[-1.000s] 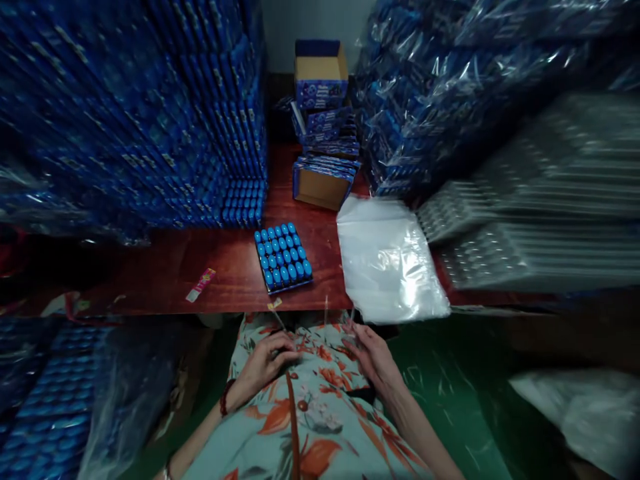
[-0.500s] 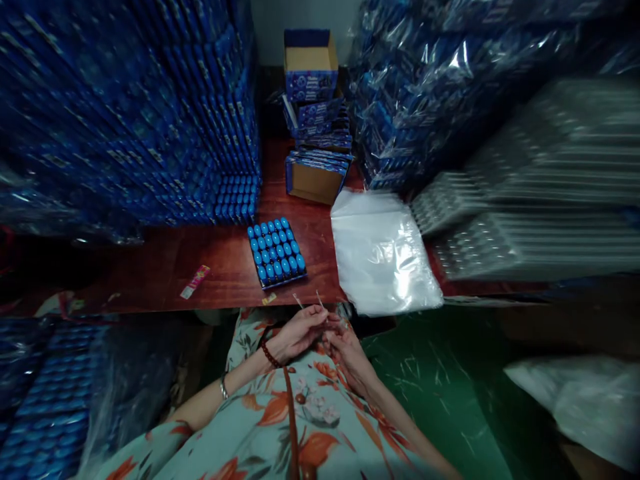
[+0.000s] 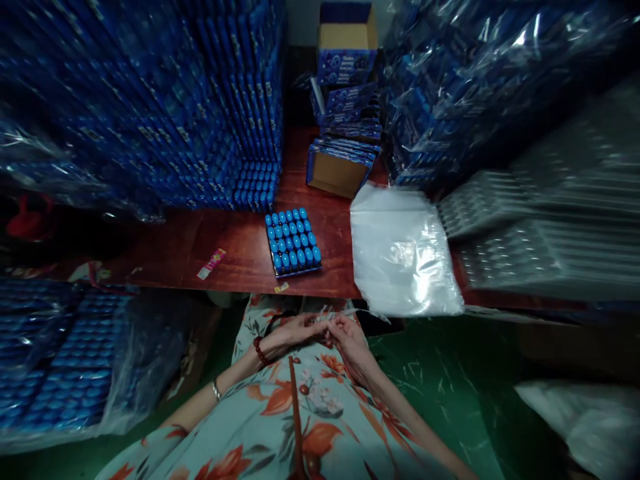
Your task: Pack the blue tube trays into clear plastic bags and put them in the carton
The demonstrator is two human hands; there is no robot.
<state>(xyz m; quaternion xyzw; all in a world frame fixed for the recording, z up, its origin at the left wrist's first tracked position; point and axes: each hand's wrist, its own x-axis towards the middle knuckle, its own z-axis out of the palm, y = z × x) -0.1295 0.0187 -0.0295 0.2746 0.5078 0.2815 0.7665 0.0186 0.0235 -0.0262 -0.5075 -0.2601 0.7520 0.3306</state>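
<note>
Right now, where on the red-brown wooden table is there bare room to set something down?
Bare wood lies on the red-brown wooden table left of the square tray of blue caps, around a small pink wrapper. A narrower strip runs between that tray and the stack of clear plastic bags. Behind and right, boxes and trays crowd it.

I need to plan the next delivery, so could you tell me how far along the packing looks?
Done: tall stacks of wrapped blue packs stand at left and right. In hand: the left hand and right hand meet over the lap on a thin clear strip; what it is cannot be told. Left: one unwrapped tray of blue caps on the table, beside a pile of clear bags.
</note>
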